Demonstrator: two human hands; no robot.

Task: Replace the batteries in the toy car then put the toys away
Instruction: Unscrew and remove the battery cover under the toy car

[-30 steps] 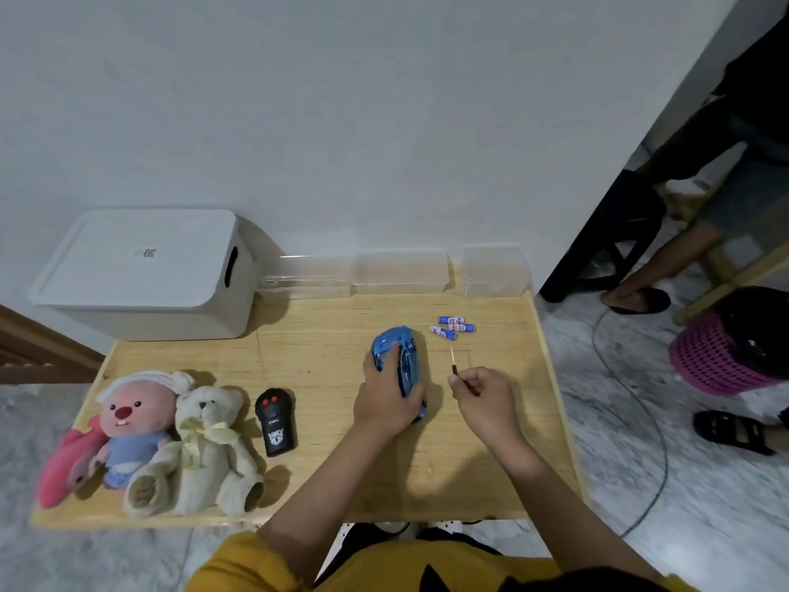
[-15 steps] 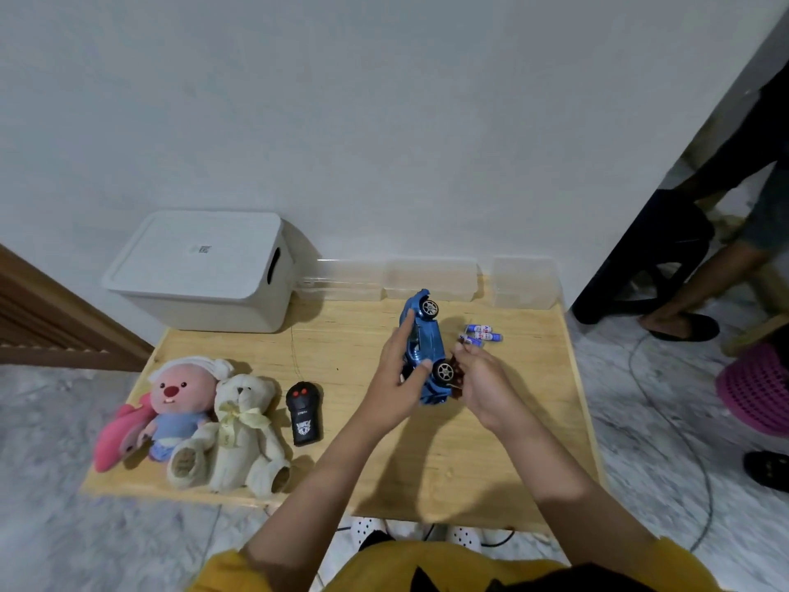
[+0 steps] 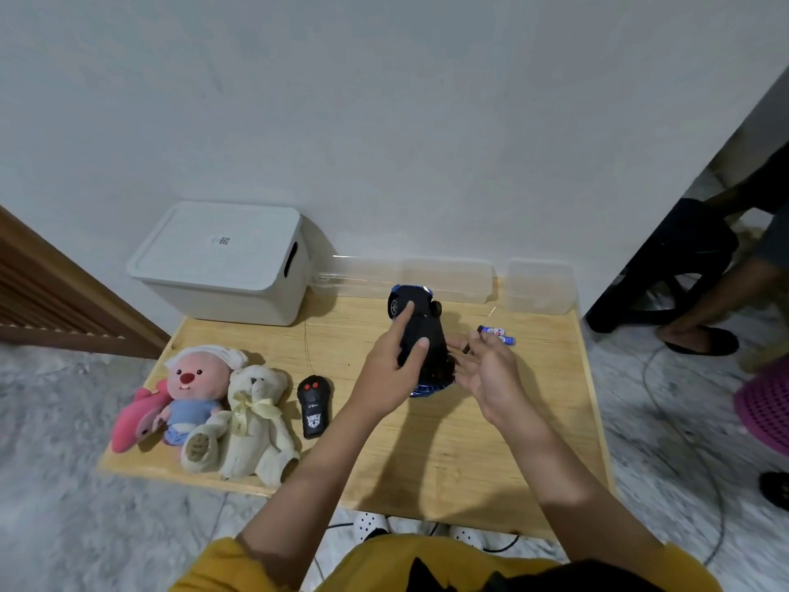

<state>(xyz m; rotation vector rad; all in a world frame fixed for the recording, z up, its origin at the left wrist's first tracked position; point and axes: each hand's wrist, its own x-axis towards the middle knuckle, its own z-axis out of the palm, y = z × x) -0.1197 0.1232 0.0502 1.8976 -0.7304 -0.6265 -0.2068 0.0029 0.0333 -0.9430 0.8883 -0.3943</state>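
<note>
head view: the left hand grips the toy car above the wooden table, black underside turned up, likely to expose the battery cover. the right hand pinches a small screwdriver beside the car, other fingers loose. fresh batteries lie just beyond, within reach.

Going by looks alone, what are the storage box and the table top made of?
Storage box: probably plastic, matte white, with a moulded lid rim and a cut-out side handle. Table top: looks like light wood or a wood laminate, smooth, with visible grain lines.
</note>
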